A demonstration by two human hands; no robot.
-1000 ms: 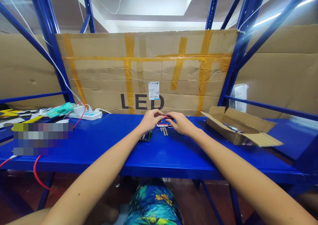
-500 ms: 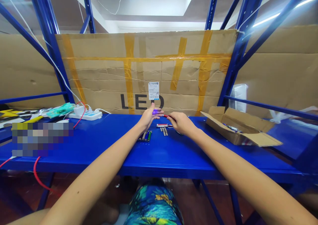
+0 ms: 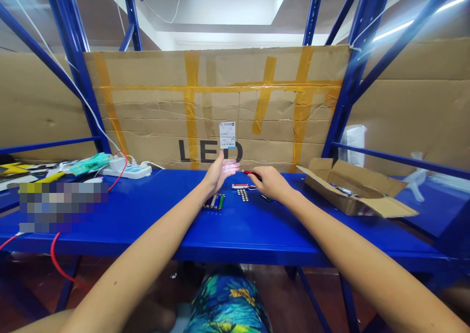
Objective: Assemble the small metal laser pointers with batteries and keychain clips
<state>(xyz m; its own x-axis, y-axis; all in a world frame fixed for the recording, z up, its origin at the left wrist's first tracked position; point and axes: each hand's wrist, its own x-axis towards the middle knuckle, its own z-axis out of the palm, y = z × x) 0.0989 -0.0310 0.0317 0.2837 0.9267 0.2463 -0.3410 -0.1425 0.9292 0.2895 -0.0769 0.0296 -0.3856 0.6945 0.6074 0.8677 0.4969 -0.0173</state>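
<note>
**Desk:** What did the head camera show at the bench?

**Operator:** I saw the left hand raised above the blue bench. Its palm was spread wide and turned to the right, with nothing in it. The right hand was closed around the rear of a red pen torch. The torch was held above the bench, its tip pointing at the open palm and stopping just short of it.

**Desk:** And around the hands?

**Operator:** Under the left hand a row of pen torches lay side by side. Just to their right were a cluster of button cells and a lone silver torch. An open carton sat well off to the right and a power strip to the left. Taped cardboard marked LED stood behind.

**Desk:** How would the red one handle?

**Operator:** I judged it light and rigid, and probably slick, since the barrel is thin and looks like metal. A pinch at mid-barrel, thumb against two fingertips, looked the safest hold, because the ends offer too little surface. I could not tell whether it was lit.
</note>
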